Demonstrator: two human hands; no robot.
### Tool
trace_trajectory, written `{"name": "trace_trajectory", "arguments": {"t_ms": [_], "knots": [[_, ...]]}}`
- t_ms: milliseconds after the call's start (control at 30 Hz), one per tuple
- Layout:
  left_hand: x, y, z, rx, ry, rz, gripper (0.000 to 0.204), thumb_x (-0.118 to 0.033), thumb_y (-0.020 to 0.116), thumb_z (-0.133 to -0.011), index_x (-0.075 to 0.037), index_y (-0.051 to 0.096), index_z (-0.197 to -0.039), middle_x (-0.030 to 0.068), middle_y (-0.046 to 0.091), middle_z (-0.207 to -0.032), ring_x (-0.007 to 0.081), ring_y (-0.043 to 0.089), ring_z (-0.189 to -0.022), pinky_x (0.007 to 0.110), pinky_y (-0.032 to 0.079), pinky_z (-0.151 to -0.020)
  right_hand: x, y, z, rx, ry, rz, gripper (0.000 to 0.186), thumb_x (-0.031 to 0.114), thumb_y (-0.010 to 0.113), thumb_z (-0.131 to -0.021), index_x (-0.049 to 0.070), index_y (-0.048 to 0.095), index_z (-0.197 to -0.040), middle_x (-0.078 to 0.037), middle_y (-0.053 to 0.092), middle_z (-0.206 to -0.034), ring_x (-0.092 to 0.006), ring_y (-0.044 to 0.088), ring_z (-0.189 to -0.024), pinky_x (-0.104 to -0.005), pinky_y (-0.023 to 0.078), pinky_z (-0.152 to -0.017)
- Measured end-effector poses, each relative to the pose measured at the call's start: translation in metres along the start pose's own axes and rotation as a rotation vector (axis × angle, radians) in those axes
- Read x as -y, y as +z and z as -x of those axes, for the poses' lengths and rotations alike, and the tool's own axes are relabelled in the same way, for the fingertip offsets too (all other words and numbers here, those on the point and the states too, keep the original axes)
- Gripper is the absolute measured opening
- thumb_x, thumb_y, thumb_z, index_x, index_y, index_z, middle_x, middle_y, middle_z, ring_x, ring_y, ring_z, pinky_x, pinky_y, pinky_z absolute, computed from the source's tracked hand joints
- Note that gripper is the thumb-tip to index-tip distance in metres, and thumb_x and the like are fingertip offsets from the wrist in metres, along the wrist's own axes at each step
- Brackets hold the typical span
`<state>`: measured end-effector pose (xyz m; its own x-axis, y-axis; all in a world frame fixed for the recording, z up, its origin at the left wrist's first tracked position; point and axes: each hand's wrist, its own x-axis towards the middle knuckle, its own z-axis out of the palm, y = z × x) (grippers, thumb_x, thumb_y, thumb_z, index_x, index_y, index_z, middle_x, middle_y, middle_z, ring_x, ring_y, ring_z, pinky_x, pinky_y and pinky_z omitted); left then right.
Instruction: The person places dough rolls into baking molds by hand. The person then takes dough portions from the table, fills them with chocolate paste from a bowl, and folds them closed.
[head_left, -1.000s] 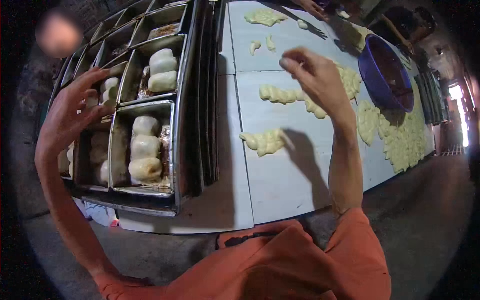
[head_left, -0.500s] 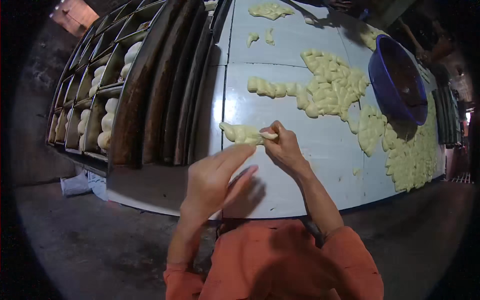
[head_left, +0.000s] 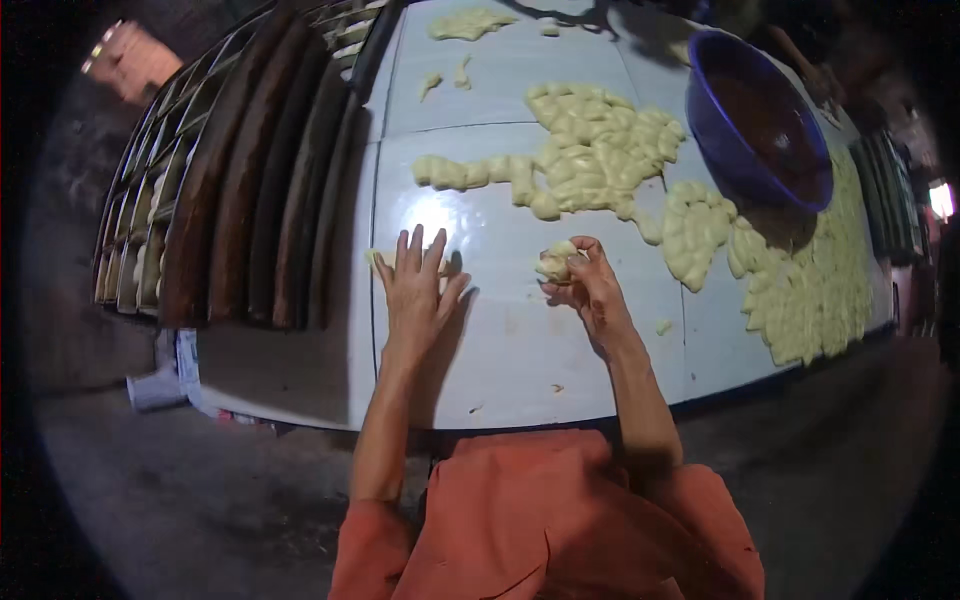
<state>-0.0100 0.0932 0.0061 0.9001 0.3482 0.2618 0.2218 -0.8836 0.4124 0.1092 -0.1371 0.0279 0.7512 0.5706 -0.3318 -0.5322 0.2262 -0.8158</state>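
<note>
My left hand (head_left: 413, 292) is open, its fingers spread palm down over a piece of pale yellow dough (head_left: 375, 262) on the white tabletop (head_left: 500, 345). Most of that piece is hidden under the hand. To the right, my right hand (head_left: 598, 290) pinches a small lump of dough (head_left: 553, 262) between thumb and fingers, close above the table. Beyond my hands lies a large cluster of dough pieces (head_left: 590, 150), with a short row of pieces (head_left: 460, 172) reaching out to its left.
Dark, long baking tins (head_left: 235, 180) stand along the left edge, with a divided rack (head_left: 140, 230) holding dough beside them. At the right sit a purple basin (head_left: 715, 130) and a broad sheet of dough pieces (head_left: 810, 290). Another person's hand (head_left: 822, 82) is at the far right.
The dough between my hands has parted. My left hand has come down onto one piece and spread its fingers; my right hand keeps a small lump. The view has shifted rightward.
</note>
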Motion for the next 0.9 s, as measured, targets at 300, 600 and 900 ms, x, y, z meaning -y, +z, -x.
{"name": "trace_trajectory", "arguments": {"t_ms": [300, 600, 900], "knots": [[-0.103, 0.017, -0.018, 0.335, -0.057, 0.967, 0.025, -0.018, 0.075, -0.087, 0.002, 0.073, -0.102, 0.0119, 0.073, -0.098, 0.0176, 0.07, -0.088, 0.031, 0.054, -0.075, 0.001, -0.011, 0.043, -0.191, -0.172, 0.233, 0.025, 0.012, 0.066, -0.095, 0.004, 0.05, -0.111, -0.008, 0.063, -0.103, -0.0104, 0.064, -0.089, -0.0213, 0.055, -0.065], [-0.193, 0.042, -0.043, -0.159, 0.244, 1.003, 0.039, -0.022, 0.067, -0.095, 0.002, 0.061, -0.125, 0.0185, 0.067, -0.12, 0.0298, 0.068, -0.104, 0.036, 0.053, -0.088, 0.03, -0.035, 0.051, -0.283, -0.398, 0.023, 0.028, 0.001, 0.077, -0.084, 0.006, 0.056, -0.101, 0.001, 0.057, -0.092, -0.0078, 0.057, -0.09, -0.0212, 0.049, -0.079], [-0.33, 0.137, -0.063, 0.206, -0.067, 1.543, 0.086, -0.027, 0.078, -0.087, -0.001, 0.029, -0.153, 0.0173, 0.066, -0.121, 0.0212, 0.065, -0.108, 0.031, 0.053, -0.089, 0.165, -0.145, 0.038, -0.085, -0.373, -0.255, 0.026, 0.011, 0.069, -0.092, 0.008, 0.053, -0.112, -0.002, 0.062, -0.097, -0.0124, 0.063, -0.091, -0.028, 0.052, -0.083]]}}
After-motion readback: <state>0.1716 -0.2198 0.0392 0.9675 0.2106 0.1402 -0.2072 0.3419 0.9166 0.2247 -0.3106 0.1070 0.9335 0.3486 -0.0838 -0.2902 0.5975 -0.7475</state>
